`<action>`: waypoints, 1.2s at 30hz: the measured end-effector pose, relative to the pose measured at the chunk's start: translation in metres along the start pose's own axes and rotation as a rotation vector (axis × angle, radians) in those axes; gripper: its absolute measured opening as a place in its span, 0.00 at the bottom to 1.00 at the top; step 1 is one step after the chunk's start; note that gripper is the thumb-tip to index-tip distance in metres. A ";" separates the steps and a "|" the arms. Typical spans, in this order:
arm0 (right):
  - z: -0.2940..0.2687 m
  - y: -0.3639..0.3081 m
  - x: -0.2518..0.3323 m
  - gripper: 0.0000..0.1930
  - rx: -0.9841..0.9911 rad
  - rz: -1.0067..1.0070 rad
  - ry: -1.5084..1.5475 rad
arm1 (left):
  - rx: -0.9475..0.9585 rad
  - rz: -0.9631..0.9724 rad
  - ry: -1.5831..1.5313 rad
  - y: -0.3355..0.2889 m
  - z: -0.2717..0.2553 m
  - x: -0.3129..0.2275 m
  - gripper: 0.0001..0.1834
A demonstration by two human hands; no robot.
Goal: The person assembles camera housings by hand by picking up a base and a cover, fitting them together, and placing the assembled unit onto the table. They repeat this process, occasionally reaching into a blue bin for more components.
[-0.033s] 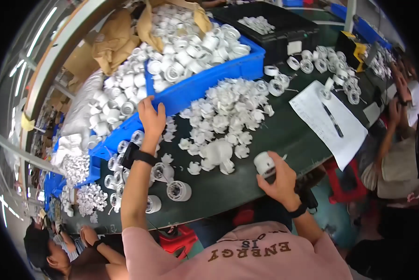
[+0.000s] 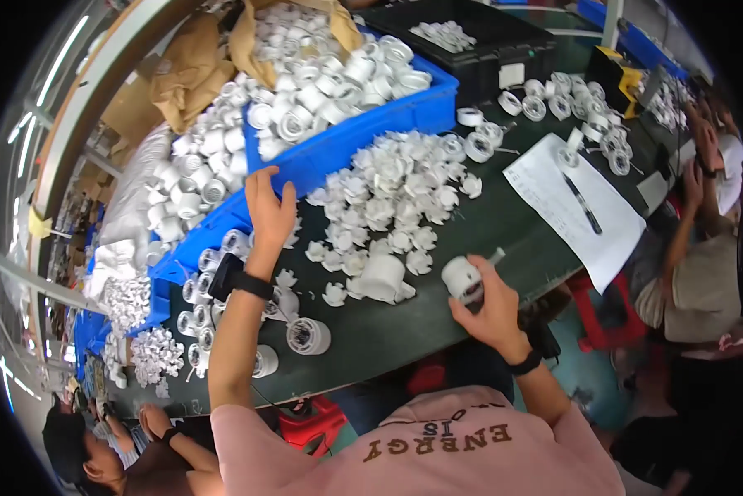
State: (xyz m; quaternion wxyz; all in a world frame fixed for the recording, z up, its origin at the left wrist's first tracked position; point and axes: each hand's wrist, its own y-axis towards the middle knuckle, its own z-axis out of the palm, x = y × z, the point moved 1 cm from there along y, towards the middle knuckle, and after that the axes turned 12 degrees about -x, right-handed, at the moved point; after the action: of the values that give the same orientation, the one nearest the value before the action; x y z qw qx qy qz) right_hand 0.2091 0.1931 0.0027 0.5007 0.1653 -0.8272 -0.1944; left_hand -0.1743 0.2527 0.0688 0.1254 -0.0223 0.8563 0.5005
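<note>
My right hand (image 2: 489,307) grips a white cylindrical housing (image 2: 461,278) above the front of the table, fingers and thumb around its side. A dark opening shows at its lower end, and a thin pale piece sticks out past my fingers. My left hand (image 2: 270,207) reaches over the near wall of the blue bin (image 2: 322,161), fingers apart, with nothing visible in it. Between my hands lies a pile of white petal-shaped plastic pieces (image 2: 388,186). A larger white cup (image 2: 379,276) rests at the pile's near edge. White housings with wiring inside (image 2: 308,336) stand beside my left forearm.
White cylinders fill the blue bin and heap up left of it. A black crate (image 2: 479,41) stands behind. To the right lie a paper sheet (image 2: 566,207) with a black pen (image 2: 582,205) and several wired housings (image 2: 574,103). Other people sit at the left and right.
The whole view has shifted slightly. My right hand has turned the housing a little, so its dark opening faces more toward me. My left hand stays at the bin's wall.
</note>
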 end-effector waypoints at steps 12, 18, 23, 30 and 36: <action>0.027 0.001 0.011 0.32 -0.002 0.068 0.072 | 0.463 -0.038 -0.430 -0.136 -0.053 -0.186 0.28; -0.001 -0.015 0.022 0.32 0.270 0.513 1.009 | 0.246 -0.657 -0.877 -0.144 -0.078 -0.175 0.33; -0.018 -0.019 0.062 0.35 0.753 0.241 0.612 | 0.205 -0.647 -0.968 -0.133 -0.104 -0.204 0.38; -0.008 -0.032 0.082 0.34 0.604 0.018 0.728 | -0.034 -0.603 -0.792 -0.149 -0.129 -0.209 0.31; 0.002 -0.040 0.086 0.33 0.628 -0.164 0.584 | 0.073 -0.969 -0.840 -0.160 -0.142 -0.210 0.28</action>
State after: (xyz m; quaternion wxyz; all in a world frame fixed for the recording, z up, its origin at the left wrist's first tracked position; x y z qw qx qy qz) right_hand 0.1717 0.1181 0.0482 0.6221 0.4227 -0.6538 0.0827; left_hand 0.0273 0.0322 0.0491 0.6629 -0.2046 0.6434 0.3236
